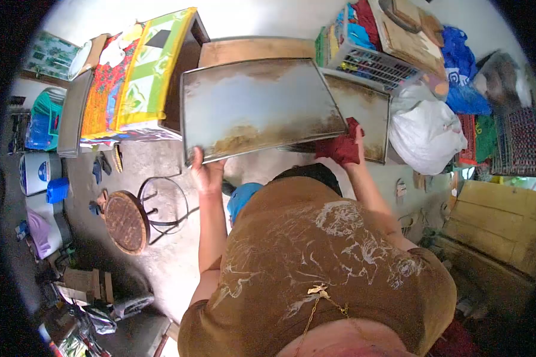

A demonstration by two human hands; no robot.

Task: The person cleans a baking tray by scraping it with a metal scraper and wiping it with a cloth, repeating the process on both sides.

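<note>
A large rectangular framed panel (259,101), grey with brown stains along its edges, is held tilted in front of me. At its lower left corner my left hand (207,172) grips the rim, thumb up on the near face. My right hand (358,146) is closed on a dark red cloth (341,149), which lies against the panel's lower right corner. Some of the right fingers are hidden by the cloth. Behind the panel, to the right, stands a second stained panel (372,113) with a similar frame.
A cabinet with a bright patterned cover (152,77) stands at left. At right are a crate of clothes (369,65) and a white sack (426,134). A round stool (127,222) lies on the floor to the left, and a wooden chest (497,223) is at far right.
</note>
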